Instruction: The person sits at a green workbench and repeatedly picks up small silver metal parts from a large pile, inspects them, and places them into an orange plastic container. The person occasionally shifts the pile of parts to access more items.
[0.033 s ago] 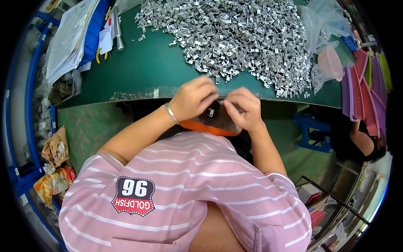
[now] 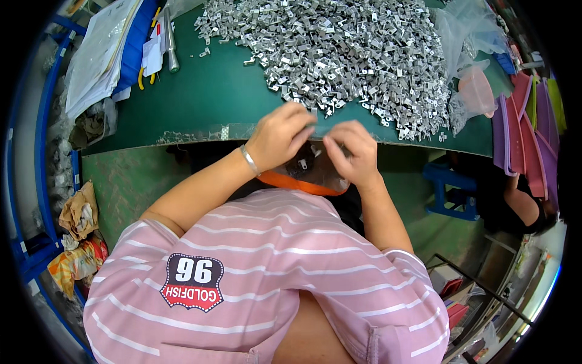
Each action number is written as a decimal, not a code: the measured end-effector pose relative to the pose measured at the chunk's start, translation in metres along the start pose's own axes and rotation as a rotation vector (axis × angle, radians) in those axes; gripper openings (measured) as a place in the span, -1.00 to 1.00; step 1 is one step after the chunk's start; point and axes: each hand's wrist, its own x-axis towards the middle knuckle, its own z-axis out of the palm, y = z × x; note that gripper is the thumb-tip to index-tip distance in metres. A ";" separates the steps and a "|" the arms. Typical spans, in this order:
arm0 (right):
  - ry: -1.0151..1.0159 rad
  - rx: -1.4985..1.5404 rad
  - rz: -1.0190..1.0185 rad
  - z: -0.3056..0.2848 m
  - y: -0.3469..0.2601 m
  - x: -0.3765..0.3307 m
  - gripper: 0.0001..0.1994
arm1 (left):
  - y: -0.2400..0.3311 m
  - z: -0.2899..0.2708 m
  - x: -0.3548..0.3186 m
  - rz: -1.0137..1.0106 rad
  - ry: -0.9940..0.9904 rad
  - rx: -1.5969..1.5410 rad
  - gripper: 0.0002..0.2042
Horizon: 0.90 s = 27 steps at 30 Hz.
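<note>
My left hand (image 2: 280,137), with a silver bangle at its wrist, is closed at the table's front edge. Its thumb and forefinger meet, but whatever they pinch is too small or hidden to make out. Close to its right is my right hand (image 2: 354,153), fingers curled in toward the thumb; its contents, if any, are hidden too. Below and between both hands, a clear bag with an orange rim (image 2: 303,185) lies open at my lap. A small metal bracket (image 2: 304,164) shows within it. Beyond my fingertips, a large heap of bent metal brackets (image 2: 357,60) covers the table.
The green tabletop (image 2: 182,109) has a worn front edge. Papers (image 2: 100,57) and a blue bin stand at the far left, beside a metal rod (image 2: 172,51). Plastic bags and a pink cup (image 2: 476,91) are at the right. A blue stool (image 2: 448,191) and another person's arm (image 2: 522,203) appear beyond.
My left hand has shifted slightly up, and my right hand's fingers have lifted a little. A second small glint shows between the hands above the bag.
</note>
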 end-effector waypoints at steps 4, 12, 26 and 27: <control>0.158 -0.107 0.229 0.018 0.002 0.024 -0.90 | -0.002 0.012 0.012 -0.088 0.025 0.166 -0.77; 0.227 0.752 0.947 -0.002 0.000 0.018 -0.88 | -0.010 0.009 0.001 -0.015 -0.038 -0.059 -0.82; -0.038 -0.247 0.209 0.006 0.010 0.015 -0.67 | -0.011 -0.003 -0.003 -0.073 0.003 0.184 -0.74; -0.056 -0.179 0.234 0.006 0.009 0.013 -0.66 | -0.011 -0.003 -0.004 -0.072 0.024 0.168 -0.75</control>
